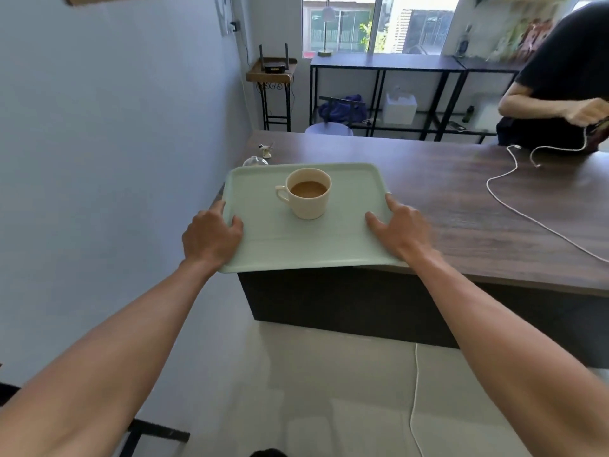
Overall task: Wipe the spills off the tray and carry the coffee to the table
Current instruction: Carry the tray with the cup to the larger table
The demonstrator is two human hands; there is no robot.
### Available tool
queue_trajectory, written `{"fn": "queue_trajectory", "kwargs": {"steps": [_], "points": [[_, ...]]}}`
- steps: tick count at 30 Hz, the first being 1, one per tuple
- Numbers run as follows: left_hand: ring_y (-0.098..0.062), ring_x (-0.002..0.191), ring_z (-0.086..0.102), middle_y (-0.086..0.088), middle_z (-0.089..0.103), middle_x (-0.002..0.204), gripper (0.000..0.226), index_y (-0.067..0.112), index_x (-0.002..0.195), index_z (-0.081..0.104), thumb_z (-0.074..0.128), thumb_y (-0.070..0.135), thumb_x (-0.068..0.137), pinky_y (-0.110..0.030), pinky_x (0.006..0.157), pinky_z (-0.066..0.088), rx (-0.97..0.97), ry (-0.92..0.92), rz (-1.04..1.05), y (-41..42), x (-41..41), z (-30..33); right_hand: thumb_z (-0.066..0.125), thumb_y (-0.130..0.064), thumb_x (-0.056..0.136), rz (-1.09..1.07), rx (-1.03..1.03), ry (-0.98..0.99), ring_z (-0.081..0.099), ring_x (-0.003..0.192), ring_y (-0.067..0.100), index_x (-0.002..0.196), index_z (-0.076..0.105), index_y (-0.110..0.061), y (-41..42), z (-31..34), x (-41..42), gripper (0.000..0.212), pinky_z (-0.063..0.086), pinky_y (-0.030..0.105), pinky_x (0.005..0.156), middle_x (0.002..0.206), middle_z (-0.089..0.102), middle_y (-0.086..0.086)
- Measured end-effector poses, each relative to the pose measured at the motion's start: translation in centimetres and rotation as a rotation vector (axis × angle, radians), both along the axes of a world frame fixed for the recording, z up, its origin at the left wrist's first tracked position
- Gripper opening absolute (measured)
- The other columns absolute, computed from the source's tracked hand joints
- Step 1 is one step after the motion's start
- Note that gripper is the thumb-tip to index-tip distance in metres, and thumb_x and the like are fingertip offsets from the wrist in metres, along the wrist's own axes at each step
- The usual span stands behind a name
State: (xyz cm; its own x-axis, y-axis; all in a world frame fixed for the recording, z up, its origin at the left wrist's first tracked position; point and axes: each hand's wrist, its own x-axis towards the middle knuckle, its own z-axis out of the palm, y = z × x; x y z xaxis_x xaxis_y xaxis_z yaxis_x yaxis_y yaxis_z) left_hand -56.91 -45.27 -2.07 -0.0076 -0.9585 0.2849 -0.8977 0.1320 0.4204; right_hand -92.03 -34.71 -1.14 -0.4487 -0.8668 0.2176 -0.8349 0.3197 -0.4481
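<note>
Head view shows a pale green tray over the near corner of a dark wooden table, its near edge overhanging; whether it rests there is hard to tell. Left hand clasps the tray's left rim, thumb on top. Right hand grips the right rim likewise. A cream cup of coffee stands upright mid-tray, between the hands.

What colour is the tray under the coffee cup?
The tray is pale mint green, plain with no pattern, seen best in the head view.
</note>
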Motion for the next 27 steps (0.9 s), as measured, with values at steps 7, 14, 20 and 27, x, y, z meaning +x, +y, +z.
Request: {"fn": "queue_trajectory", "kwargs": {"steps": [7,14,20,27], "points": [[-0.042,0.1,0.064,-0.022,0.069,0.111,0.055,0.009,0.138,0.057,0.053,0.043,0.094,-0.044,0.08,0.05,-0.012,0.018,-0.13,-5.2,-5.7,-2.8,0.054,-0.061,0.094,-0.08,0.034,0.014,0.067,0.107,0.039,0.155,0.04,-0.019,-2.7,-2.4,-5.0,0.076,0.056,0.048,0.086,0.122,0.07,0.017],[-0.041,0.092,0.066,-0.019,0.069,0.105,0.049,0.014,0.132,0.059,0.054,0.045,0.094,-0.043,0.073,0.051,0.0,0.01,-0.168,-11.7,-9.4,-5.4,0.052,-0.065,0.093,-0.15,0.066,0.027,0.068,0.103,0.041,0.156,0.039,-0.021,-8.3,-6.0,-8.2,0.078,0.054,0.048,0.083,0.116,0.071,0.02],[-0.044,0.094,0.065,-0.02,0.066,0.11,0.048,0.019,0.136,0.055,0.054,0.045,0.095,-0.046,0.074,0.05,0.056,0.009,-0.17,-16.8,-11.2,-7.8,0.053,-0.064,0.092,-0.199,0.088,0.022,0.067,0.101,0.043,0.156,0.038,-0.022,-13.1,-9.3,-9.5,0.078,0.053,0.05,0.082,0.112,0.069,0.023],[-0.045,0.093,0.065,-0.016,0.065,0.109,0.047,0.024,0.139,0.053,0.053,0.046,0.096,-0.048,0.072,0.051,0.117,-0.028,-0.15,-20.6,-12.7,-9.8,0.046,-0.068,0.088,-0.219,0.103,0.05,0.068,0.09,0.044,0.155,0.037,-0.024,-16.5,-11.6,-10.4,0.08,0.053,0.049,0.075,0.099,0.068,0.022]]}}
